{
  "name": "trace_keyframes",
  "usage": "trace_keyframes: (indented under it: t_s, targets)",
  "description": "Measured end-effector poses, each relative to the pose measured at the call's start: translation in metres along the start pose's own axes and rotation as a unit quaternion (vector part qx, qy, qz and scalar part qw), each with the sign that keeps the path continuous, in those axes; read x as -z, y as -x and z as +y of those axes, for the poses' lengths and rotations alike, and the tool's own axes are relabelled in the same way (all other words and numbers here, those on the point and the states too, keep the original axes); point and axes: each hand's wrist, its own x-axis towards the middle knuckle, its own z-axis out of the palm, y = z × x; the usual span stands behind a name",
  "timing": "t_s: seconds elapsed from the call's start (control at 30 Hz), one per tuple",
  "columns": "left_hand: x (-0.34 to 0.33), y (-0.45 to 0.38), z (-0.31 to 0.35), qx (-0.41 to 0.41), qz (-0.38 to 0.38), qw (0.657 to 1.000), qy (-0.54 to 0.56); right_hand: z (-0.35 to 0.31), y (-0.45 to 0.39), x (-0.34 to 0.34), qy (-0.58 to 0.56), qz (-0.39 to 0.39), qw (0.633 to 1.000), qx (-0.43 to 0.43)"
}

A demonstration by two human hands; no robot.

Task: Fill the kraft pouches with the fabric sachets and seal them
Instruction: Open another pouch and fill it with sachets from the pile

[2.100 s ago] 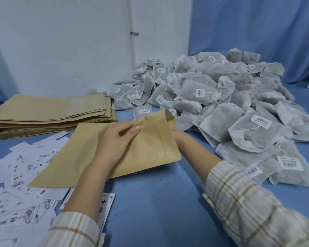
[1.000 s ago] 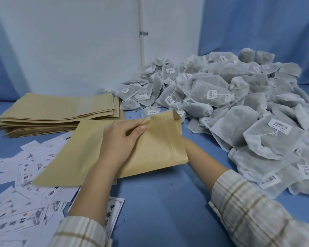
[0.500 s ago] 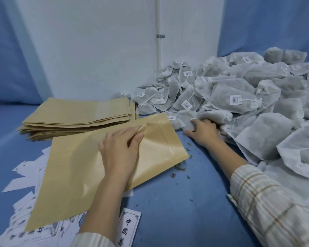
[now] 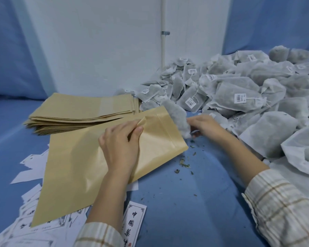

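Note:
A kraft pouch (image 4: 75, 168) lies flat on the blue cloth, its mouth pointing right. My left hand (image 4: 121, 145) rests on it and pinches the upper lip of the mouth, lifting it. My right hand (image 4: 202, 124) grips a grey fabric sachet (image 4: 178, 118) and holds it right at the pouch mouth, its left end against the opening. A big heap of tagged fabric sachets (image 4: 239, 97) fills the right side.
A stack of empty kraft pouches (image 4: 82, 111) lies at the back left against the white wall. Loose printed paper labels (image 4: 36, 227) are scattered at the lower left, partly under the pouch. Herb crumbs (image 4: 185, 164) dot the cloth by the pouch mouth.
My right hand left the pouch mouth, reached into the sachet heap, and has come back holding a sachet at the opening. My left hand kept pinching the pouch lip.

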Motion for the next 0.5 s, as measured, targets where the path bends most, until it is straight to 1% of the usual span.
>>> trace_keyframes:
  t_s: [0.03, 0.17, 0.23, 0.3, 0.37, 0.4, 0.43, 0.47, 0.5]
  targets:
    - [0.001, 0.000, 0.000, 0.002, 0.010, 1.000, 0.001, -0.006, 0.002, -0.006, 0.023, -0.024, 0.999, 0.008]
    - [0.003, 0.001, -0.004, 0.025, 0.045, 0.999, 0.006, -0.030, 0.005, -0.027, 0.155, -0.073, 0.984, 0.040]
    - [0.004, 0.000, -0.006, 0.026, 0.042, 0.999, 0.006, -0.038, 0.008, -0.033, 0.207, -0.110, 0.971, 0.042]
    - [0.005, 0.000, -0.006, 0.012, 0.029, 0.999, 0.032, -0.046, 0.012, -0.038, 0.224, -0.130, 0.965, 0.039]
    - [0.004, 0.001, -0.002, -0.033, -0.008, 0.997, 0.076, -0.049, 0.008, -0.045, 0.213, -0.103, 0.970, 0.058]
    - [0.004, 0.002, 0.000, -0.058, -0.029, 0.994, 0.092, -0.046, 0.003, -0.049, 0.186, -0.076, 0.979, 0.048]
    - [0.003, 0.003, 0.003, -0.075, -0.043, 0.991, 0.103, -0.047, 0.002, -0.054, 0.144, -0.043, 0.989, 0.010]
    - [0.003, 0.004, 0.005, -0.083, -0.044, 0.989, 0.110, -0.044, -0.003, -0.058, 0.112, -0.029, 0.992, -0.044]
    - [0.003, 0.004, 0.006, -0.084, -0.038, 0.989, 0.116, -0.045, -0.002, -0.061, 0.094, -0.033, 0.991, -0.087]
